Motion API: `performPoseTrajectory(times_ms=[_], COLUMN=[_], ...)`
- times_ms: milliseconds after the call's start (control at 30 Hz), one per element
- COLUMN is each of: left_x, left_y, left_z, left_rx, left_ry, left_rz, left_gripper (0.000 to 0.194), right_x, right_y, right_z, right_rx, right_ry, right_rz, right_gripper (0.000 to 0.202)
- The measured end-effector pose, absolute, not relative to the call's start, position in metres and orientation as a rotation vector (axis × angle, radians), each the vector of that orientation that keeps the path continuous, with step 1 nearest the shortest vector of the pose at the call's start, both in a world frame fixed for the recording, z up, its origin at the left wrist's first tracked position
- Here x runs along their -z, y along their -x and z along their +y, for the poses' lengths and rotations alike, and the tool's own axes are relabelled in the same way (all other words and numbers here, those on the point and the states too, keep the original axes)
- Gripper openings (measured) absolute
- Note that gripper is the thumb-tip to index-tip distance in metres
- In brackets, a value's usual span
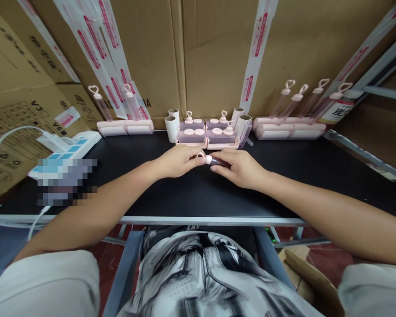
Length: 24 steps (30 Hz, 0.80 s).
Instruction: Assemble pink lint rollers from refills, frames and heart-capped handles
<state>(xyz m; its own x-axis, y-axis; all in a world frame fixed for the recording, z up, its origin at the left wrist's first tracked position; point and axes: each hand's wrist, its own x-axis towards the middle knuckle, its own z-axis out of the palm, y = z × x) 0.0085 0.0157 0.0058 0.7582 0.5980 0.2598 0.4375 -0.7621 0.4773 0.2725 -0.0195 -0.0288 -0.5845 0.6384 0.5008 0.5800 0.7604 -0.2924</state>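
My left hand (176, 162) pinches the pale pink heart-shaped loop cap (208, 159) of a lint roller handle. Closed around the clear tube of that lint roller handle (215, 162) is my right hand (246, 168). Cap and tube meet end to end between the hands, above the black table; whether they are fully joined I cannot tell. Just behind stand pink roller frames and translucent covers (192, 137) with heart loops and round end pieces. White paper rolls (170, 129) stand upright on either side of them.
Lint rollers with upright handles stand at the back left (125, 127) and back right (290, 131). A labelled bottle (338, 110) is behind the right group. A power strip (69, 152) with white cables lies at left. Cardboard boxes (214, 57) wall the back of the black table (171, 198).
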Motion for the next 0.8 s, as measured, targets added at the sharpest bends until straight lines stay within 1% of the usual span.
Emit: performPoseTrajectory(times_ms=[167, 333, 600, 800], left_x=[-0.012, -0.014, -0.011, -0.011], left_y=[-0.004, -0.006, -0.009, -0.010], left_z=[0.016, 0.010, 0.006, 0.005], left_rx=[-0.424, -0.261, -0.115, -0.167], left_ry=[-2.572, -2.452, -2.314, -2.444], left_rz=[0.737, 0.761, 0.781, 0.735], left_gripper=[0.036, 0.035, 0.033, 0.031], right_x=[0.034, 0.038, 0.038, 0.034], right_y=[-0.271, -0.270, -0.266, -0.266], right_z=[-0.025, -0.029, -0.037, -0.044], right_rx=[-0.085, 0.034, 0.273, 0.420], right_ry=[0.900, 0.914, 0.913, 0.908], right_rz=[-2.438, -2.519, -2.604, -2.578], right_gripper=[0.036, 0.035, 0.034, 0.031])
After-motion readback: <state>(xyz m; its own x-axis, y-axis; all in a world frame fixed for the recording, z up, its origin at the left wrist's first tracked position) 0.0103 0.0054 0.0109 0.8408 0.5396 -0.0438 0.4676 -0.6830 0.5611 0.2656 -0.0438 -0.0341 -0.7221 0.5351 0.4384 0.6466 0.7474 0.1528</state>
